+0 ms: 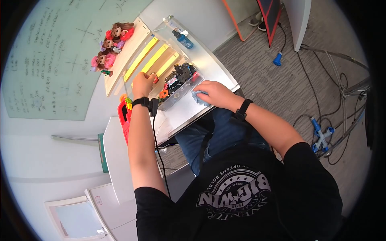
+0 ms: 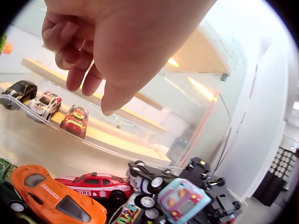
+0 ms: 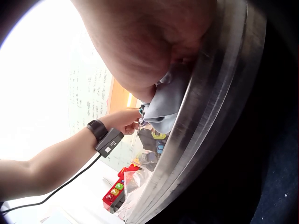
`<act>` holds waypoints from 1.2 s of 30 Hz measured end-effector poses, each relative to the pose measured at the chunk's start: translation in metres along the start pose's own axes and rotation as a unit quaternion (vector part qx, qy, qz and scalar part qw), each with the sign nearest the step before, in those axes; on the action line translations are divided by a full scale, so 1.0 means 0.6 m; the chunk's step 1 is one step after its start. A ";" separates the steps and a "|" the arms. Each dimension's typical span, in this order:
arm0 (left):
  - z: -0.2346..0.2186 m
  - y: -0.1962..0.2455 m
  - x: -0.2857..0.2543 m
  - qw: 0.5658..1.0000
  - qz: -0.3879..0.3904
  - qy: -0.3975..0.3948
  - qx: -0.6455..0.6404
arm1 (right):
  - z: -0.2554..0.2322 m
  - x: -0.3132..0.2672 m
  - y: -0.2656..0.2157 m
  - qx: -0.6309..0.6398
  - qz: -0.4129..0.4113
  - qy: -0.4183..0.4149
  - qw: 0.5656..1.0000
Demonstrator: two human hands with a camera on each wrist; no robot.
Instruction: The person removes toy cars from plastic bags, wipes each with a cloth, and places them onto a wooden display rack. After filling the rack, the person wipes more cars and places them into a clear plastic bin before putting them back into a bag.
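Note:
My left hand [image 1: 143,84] hangs over a tiered shelf with yellow strips [image 1: 152,59], its fingers loosely curled and nothing visible between them. In the left wrist view, the hand [image 2: 117,42] is above a row of small cars: a red car [image 2: 74,122], a white and red car [image 2: 45,105] and a black car [image 2: 21,91]. Below them, a clear bin [image 1: 177,94] holds a jumble of toy cars, among them an orange car [image 2: 56,196] and a red fire car [image 2: 96,185]. My right hand [image 1: 219,95] grips a grey-blue cloth [image 3: 166,100] at the table's edge, fingertips partly hidden.
Several dolls [image 1: 106,60] sit on a wooden board beside the shelf. A blue bottle [image 1: 183,39] stands at the far end of the table. A red toy [image 1: 124,116] is left of my left wrist. Cables and a blue plug [image 1: 277,59] lie on the floor.

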State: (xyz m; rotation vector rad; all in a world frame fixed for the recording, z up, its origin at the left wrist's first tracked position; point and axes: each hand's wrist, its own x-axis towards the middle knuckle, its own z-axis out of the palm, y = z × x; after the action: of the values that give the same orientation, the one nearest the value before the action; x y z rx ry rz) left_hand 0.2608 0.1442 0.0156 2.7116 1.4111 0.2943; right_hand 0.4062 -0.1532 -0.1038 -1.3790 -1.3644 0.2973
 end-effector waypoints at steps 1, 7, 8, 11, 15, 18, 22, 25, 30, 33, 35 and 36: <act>-0.005 0.008 -0.016 1.000 0.000 0.000 0.001 | -0.001 0.000 0.000 -0.003 -0.001 -0.003 1.000; -0.041 0.123 -0.138 0.993 0.051 -0.100 -0.047 | 0.002 0.000 -0.002 -0.009 0.005 -0.005 1.000; -0.015 0.108 -0.131 0.992 0.065 -0.100 -0.047 | 0.002 0.001 -0.002 -0.012 0.000 -0.002 1.000; -0.001 0.114 -0.143 0.993 0.100 -0.053 0.025 | 0.002 0.001 -0.004 -0.017 -0.001 -0.003 1.000; -0.017 0.117 -0.165 0.991 0.122 0.034 -0.052 | 0.003 0.002 0.002 -0.022 -0.001 -0.004 1.000; -0.042 0.120 -0.227 0.973 0.128 0.092 -0.167 | 0.004 0.003 0.005 -0.015 0.002 0.006 1.000; 0.014 0.078 -0.322 0.968 0.175 0.042 -0.172 | 0.000 0.007 -0.008 0.003 0.029 0.016 0.999; 0.113 0.021 -0.357 0.973 0.140 0.055 -0.175 | 0.003 0.008 -0.009 0.008 0.040 0.005 0.999; 0.130 0.022 -0.369 0.967 0.086 0.088 -0.224 | 0.004 0.015 -0.028 -0.027 0.082 -0.025 0.996; 0.124 0.018 -0.369 0.960 0.090 0.090 -0.250 | 0.034 0.025 -0.021 -0.027 0.074 -0.046 0.996; 0.134 0.012 -0.364 0.955 0.103 0.104 -0.256 | 0.061 0.038 -0.051 0.008 0.053 -0.047 0.997; 0.141 0.008 -0.364 0.954 0.120 0.109 -0.253 | 0.082 0.043 -0.062 -0.014 -0.014 -0.040 0.999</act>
State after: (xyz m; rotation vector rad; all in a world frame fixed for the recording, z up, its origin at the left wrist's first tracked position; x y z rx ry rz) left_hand 0.1593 -0.0347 -0.0964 2.4584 0.8732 0.8642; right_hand 0.3553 -0.1180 -0.0789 -1.3826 -1.4576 0.3178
